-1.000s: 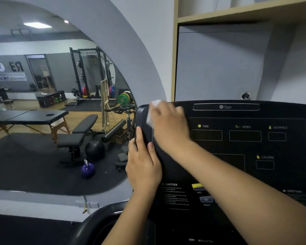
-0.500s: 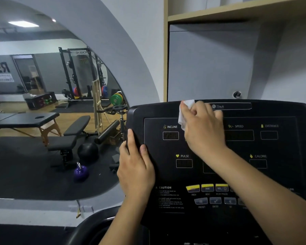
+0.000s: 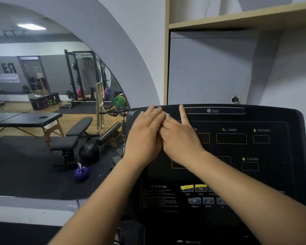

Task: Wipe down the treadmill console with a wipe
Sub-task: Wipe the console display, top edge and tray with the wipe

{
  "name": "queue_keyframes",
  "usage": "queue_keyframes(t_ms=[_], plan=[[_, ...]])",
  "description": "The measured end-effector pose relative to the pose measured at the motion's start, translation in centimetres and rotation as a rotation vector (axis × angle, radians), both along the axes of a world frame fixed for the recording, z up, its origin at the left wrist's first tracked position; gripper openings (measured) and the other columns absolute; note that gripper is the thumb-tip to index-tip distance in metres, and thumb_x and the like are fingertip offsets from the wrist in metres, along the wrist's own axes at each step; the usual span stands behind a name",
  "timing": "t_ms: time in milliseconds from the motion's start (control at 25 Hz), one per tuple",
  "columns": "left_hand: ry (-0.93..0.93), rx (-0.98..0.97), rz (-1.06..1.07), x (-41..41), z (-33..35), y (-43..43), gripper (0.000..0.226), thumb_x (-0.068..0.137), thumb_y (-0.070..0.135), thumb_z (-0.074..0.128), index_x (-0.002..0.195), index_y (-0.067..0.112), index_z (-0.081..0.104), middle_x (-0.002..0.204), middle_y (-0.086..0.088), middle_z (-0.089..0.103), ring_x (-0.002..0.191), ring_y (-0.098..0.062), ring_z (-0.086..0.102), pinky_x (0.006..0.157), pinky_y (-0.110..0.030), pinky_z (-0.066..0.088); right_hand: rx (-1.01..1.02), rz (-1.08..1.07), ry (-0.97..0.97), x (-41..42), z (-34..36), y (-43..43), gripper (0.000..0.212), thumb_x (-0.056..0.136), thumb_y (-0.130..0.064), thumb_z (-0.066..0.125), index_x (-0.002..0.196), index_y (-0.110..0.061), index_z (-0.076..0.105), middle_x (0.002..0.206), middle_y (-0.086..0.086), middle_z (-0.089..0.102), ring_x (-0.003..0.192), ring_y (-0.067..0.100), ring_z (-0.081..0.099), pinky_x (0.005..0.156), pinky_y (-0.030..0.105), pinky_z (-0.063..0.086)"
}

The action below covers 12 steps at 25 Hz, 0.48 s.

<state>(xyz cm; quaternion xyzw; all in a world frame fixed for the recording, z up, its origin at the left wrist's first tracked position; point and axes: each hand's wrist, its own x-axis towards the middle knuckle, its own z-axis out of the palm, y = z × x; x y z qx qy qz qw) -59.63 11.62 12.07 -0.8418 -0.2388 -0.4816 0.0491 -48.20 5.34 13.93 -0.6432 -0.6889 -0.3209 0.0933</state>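
The black treadmill console (image 3: pixel 237 152) fills the lower right, with display windows marked SPEED, DISTANCE and CALORIE and yellow and grey buttons lower down. Both hands meet at its upper left corner. My left hand (image 3: pixel 145 133) lies flat with straight fingers on the console's top edge, overlapping the fingers of my right hand (image 3: pixel 181 138). The right index finger points straight up; its other fingers are tucked under the left hand. Only a thin white sliver of the wipe (image 3: pixel 167 114) shows between the two hands.
An arched mirror (image 3: pixel 51 112) to the left reflects a gym with a massage table, bench, purple kettlebell and squat rack. A grey wall panel (image 3: pixel 210 68) and a wooden shelf (image 3: pixel 237 20) rise behind the console.
My left hand left the console's left edge and slid up and right over my right hand's fingers. My right hand came back left toward the top left corner, and the wipe is now mostly covered.
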Motion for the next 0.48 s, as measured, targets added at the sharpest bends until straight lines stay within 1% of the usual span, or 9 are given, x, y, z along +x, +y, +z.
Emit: queue_keyframes(t_ms=[80,160,200,240,280,320,360,440,480], plan=[[0.083,0.035,-0.026,0.4,0.9,0.5,0.047,0.083,0.002,0.058,0.13,-0.001,0.061,0.136,-0.018,0.06,0.133,-0.034,0.051,0.115,-0.052,0.034,-0.036,0.074,0.032,1.2,1.0,-0.2,0.044,0.093,-0.017,0.047,0.137,-0.014,0.051,0.143,0.0,0.049,0.142,0.016,0.031,0.119,0.054,0.001],[0.143,0.105,0.054,0.6,0.9,0.7,0.041,0.088,0.006,0.059,0.128,-0.001,0.063,0.134,-0.017,0.062,0.131,-0.033,0.054,0.114,-0.053,0.035,-0.003,0.207,0.107,2.6,2.1,-1.3,0.039,0.086,-0.007,0.055,0.124,-0.01,0.062,0.132,0.006,0.06,0.131,0.021,0.048,0.118,0.048,0.021],[0.169,0.14,0.106,0.6,0.8,0.8,0.037,0.09,0.007,0.06,0.126,0.0,0.065,0.134,-0.016,0.063,0.131,-0.032,0.054,0.113,-0.054,0.035,0.096,0.265,0.164,3.9,2.4,-1.9,0.036,0.08,0.0,0.06,0.115,-0.007,0.068,0.122,0.009,0.066,0.119,0.025,0.058,0.11,0.045,0.035],[0.183,0.169,0.155,0.7,0.7,0.7,0.035,0.089,0.007,0.062,0.123,0.002,0.067,0.133,-0.015,0.063,0.131,-0.032,0.054,0.112,-0.055,0.036,0.217,0.28,0.238,5.5,2.8,-2.5,0.033,0.078,0.003,0.062,0.109,-0.005,0.07,0.114,0.011,0.069,0.108,0.029,0.062,0.101,0.041,0.043],[0.183,0.188,0.202,0.8,0.9,0.6,0.031,0.088,0.007,0.063,0.118,0.003,0.07,0.131,-0.014,0.065,0.131,-0.034,0.054,0.111,-0.055,0.037,0.293,0.241,0.315,7.3,3.4,-3.0,0.029,0.082,0.001,0.062,0.108,-0.006,0.071,0.111,0.011,0.07,0.104,0.03,0.062,0.095,0.038,0.045],[0.166,0.202,0.245,1.1,1.3,0.4,0.026,0.086,0.008,0.063,0.11,0.004,0.072,0.127,-0.014,0.067,0.129,-0.036,0.054,0.11,-0.054,0.038,0.309,0.15,0.373,9.2,4.1,-3.5,0.023,0.089,-0.009,0.059,0.109,-0.01,0.071,0.111,0.009,0.07,0.105,0.03,0.061,0.093,0.037,0.045],[0.149,0.214,0.289,1.5,1.8,0.0,0.02,0.084,0.008,0.062,0.1,0.004,0.074,0.12,-0.015,0.068,0.123,-0.038,0.056,0.105,-0.05,0.04,0.261,0.011,0.394,11.0,4.7,-3.7,0.025,0.095,-0.026,0.053,0.109,-0.015,0.071,0.109,0.006,0.07,0.106,0.029,0.059,0.089,0.037,0.046],[0.136,0.253,0.342,2.8,3.0,-0.9,0.016,0.075,0.003,0.057,0.081,0.002,0.071,0.102,-0.015,0.065,0.099,-0.038,0.06,0.083,-0.042,0.042,0.114,-0.276,0.326,13.7,4.8,-3.3,0.052,0.096,-0.057,0.03,0.097,-0.024,0.07,0.089,0.003,0.069,0.093,0.028,0.061,0.072,0.035,0.049],[0.14,0.259,0.325,3.6,3.6,-1.3,0.014,0.07,0.001,0.055,0.075,0.001,0.068,0.092,-0.016,0.062,0.085,-0.036,0.059,0.071,-0.038,0.04,0.111,-0.332,0.288,14.4,4.8,-3.1,0.062,0.093,-0.065,0.02,0.087,-0.025,0.067,0.076,0.002,0.066,0.083,0.028,0.061,0.064,0.033,0.046]])
